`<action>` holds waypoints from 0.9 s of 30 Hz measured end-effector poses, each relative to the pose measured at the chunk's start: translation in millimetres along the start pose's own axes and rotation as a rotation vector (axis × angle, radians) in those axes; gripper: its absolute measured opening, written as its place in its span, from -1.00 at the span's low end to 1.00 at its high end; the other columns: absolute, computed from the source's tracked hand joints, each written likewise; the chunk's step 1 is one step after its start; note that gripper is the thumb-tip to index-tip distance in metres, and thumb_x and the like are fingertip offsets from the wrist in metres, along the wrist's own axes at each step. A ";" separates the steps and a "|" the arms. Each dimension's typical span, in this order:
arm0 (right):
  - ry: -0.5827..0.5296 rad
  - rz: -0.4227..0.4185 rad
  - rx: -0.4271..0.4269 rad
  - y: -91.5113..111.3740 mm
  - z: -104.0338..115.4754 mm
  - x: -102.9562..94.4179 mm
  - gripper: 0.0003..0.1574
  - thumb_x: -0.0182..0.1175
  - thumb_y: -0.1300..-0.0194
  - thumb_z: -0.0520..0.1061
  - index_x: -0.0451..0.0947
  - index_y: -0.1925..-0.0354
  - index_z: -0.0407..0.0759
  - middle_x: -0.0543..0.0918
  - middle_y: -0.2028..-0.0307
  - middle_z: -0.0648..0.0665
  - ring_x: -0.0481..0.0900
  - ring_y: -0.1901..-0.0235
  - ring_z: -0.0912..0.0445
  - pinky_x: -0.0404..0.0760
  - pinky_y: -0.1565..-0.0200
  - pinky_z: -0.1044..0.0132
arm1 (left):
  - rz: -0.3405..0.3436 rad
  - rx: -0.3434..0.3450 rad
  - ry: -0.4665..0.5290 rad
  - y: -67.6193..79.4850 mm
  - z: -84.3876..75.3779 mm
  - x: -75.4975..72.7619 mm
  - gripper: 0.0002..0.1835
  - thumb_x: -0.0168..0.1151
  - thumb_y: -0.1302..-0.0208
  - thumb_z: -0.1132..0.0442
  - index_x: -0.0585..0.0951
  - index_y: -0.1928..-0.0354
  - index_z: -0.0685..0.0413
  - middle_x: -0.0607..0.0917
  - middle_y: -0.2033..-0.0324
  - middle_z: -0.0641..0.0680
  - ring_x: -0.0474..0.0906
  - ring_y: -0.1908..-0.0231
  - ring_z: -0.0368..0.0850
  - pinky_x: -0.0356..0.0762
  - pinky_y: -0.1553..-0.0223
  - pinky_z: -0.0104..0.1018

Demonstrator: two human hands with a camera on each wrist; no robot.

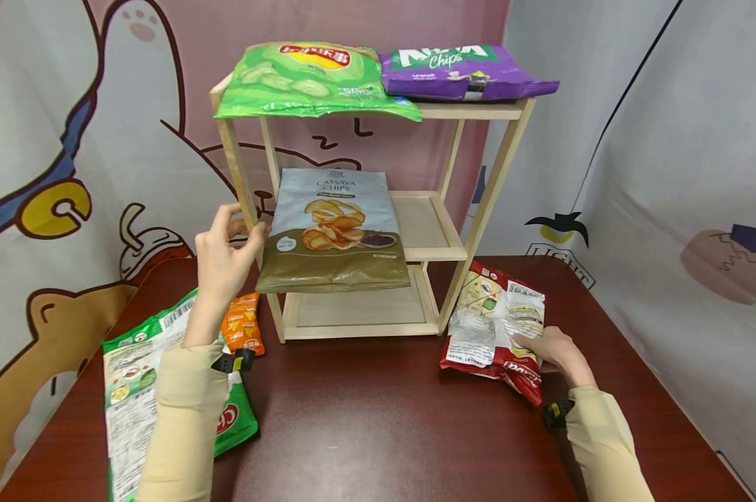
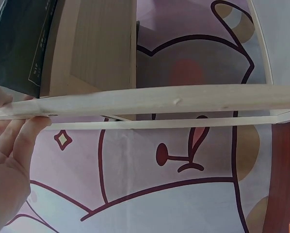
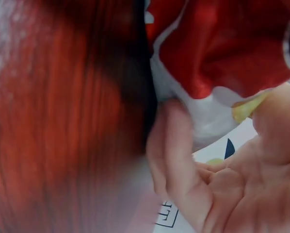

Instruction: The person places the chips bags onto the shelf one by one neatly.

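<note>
On the left, my left hand (image 1: 221, 258) grips the front post (image 1: 240, 181) of a pale wooden shelf rack, thumb and fingers on either side. The left wrist view shows the fingers (image 2: 24, 141) around that post. Beside this hand, a blue and olive bag of cassava chips (image 1: 336, 237) leans on the middle shelf, its lower end over the front edge. At the right, my right hand (image 1: 562, 355) holds a red bag of chips (image 1: 497, 314) by its near right side, thumb on top and fingers underneath. The bag's printed back faces up, its far end beside the rack's right post.
On the top shelf lie a green chip bag (image 1: 315, 77) and a purple chip bag (image 1: 465, 73). A large green bag (image 1: 129, 397) lies on the dark red table (image 1: 352, 418) under the left forearm, with a small orange packet (image 1: 244, 324) next to it. Patterned cloth hangs behind.
</note>
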State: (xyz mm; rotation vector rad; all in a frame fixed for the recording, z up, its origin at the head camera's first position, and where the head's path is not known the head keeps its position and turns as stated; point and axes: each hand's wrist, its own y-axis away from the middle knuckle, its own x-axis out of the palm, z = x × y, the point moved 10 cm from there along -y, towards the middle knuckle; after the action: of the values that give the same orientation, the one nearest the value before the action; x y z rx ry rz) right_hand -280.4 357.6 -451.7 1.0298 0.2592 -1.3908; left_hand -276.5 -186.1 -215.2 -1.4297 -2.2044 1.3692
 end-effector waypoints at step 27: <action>0.147 -0.909 -0.347 92.2 81.1 -126.8 -0.56 0.11 -0.19 -0.20 0.51 -0.04 -0.35 0.62 0.30 -0.43 0.51 0.34 -0.36 0.30 0.41 -0.10 | -0.004 0.002 -0.003 0.1 -1.7 -0.3 -0.71 0.23 -0.20 0.35 0.53 0.05 0.33 0.75 0.42 0.30 0.35 0.49 -0.90 0.30 0.43 -0.81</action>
State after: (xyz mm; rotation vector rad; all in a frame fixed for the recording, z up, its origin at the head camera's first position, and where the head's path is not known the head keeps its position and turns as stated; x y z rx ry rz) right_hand -260.9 371.5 -276.8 0.7317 1.1425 -1.9704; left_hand -275.4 -185.4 -214.2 -1.4224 -2.2055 1.3727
